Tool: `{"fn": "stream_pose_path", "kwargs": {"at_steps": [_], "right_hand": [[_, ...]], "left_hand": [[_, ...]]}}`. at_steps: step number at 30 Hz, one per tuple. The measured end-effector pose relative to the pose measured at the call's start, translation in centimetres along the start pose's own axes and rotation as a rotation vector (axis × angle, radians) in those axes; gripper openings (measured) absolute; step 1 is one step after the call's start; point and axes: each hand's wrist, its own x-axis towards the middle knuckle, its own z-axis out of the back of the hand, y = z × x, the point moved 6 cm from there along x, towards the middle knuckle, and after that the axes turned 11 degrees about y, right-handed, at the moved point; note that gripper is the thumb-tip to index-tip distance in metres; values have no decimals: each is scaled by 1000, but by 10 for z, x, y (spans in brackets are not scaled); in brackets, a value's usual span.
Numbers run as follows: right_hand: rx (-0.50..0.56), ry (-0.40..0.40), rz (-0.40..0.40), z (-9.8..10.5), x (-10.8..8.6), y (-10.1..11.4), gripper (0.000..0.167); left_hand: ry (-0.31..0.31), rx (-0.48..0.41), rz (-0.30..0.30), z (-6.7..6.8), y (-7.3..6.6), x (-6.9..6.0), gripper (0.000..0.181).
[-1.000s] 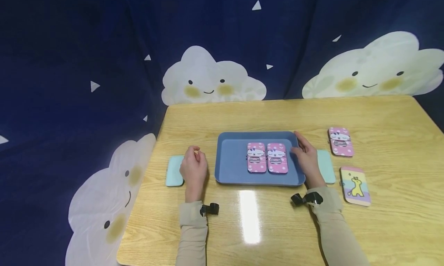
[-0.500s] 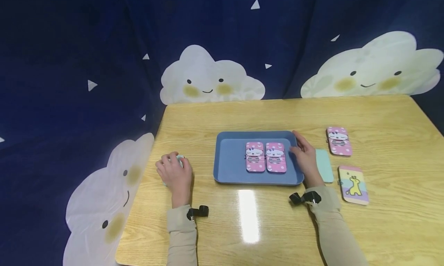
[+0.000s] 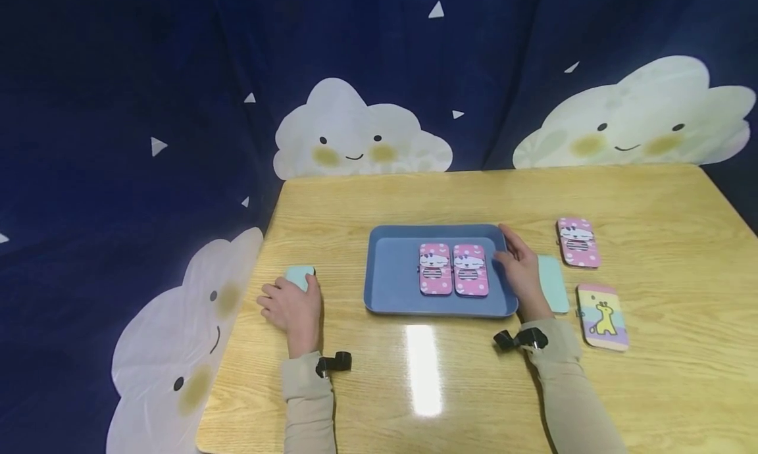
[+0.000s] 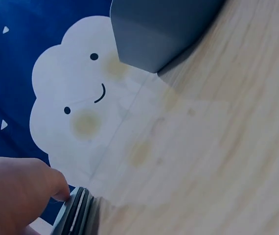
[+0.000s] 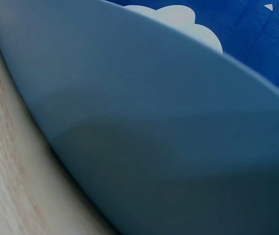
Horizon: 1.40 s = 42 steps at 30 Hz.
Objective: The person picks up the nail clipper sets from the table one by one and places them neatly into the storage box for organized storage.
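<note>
My left hand (image 3: 294, 309) lies over a small mint-green case (image 3: 300, 276) left of the tray, fingers round its far side and thumb at its near edge; the palm hides most of it. In the left wrist view the thumb touches the layered edge of that case (image 4: 76, 213). With thumb inside and fingers outside, my right hand (image 3: 522, 277) grips the right rim of the blue tray (image 3: 391, 263). Two pink cat-print cases, one (image 3: 435, 284) beside the other (image 3: 471, 285), lie in the tray. The tray wall (image 5: 144, 107) fills the right wrist view.
Right of the tray, another mint-green case (image 3: 553, 286) lies partly behind my right hand. Farther right are a pink cat-print case (image 3: 578, 243) and a striped giraffe case (image 3: 603, 317). A dark blue curtain (image 3: 379, 39) with clouds borders the wooden table (image 3: 367, 388).
My left hand has moved left from beside the mint-green case onto it, then slightly nearer me, uncovering its far end. The right hand stays on the tray rim.
</note>
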Motion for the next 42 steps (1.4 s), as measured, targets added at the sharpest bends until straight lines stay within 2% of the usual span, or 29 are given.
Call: {"fn": "stream_pose_path", "kwargs": {"at_steps": [7,24,42], "right_hand": [[-3,0,-1,0,-1,0,63],[3,2,-14,0,0,-1,63],[12,4,-15,2,-1,-2,63]], "left_hand": [[14,-43,-13,0,1,1,66],[39,-55,-18,-1,2,2,65],[21,-151,-75,-2,-1,-1,59]]}}
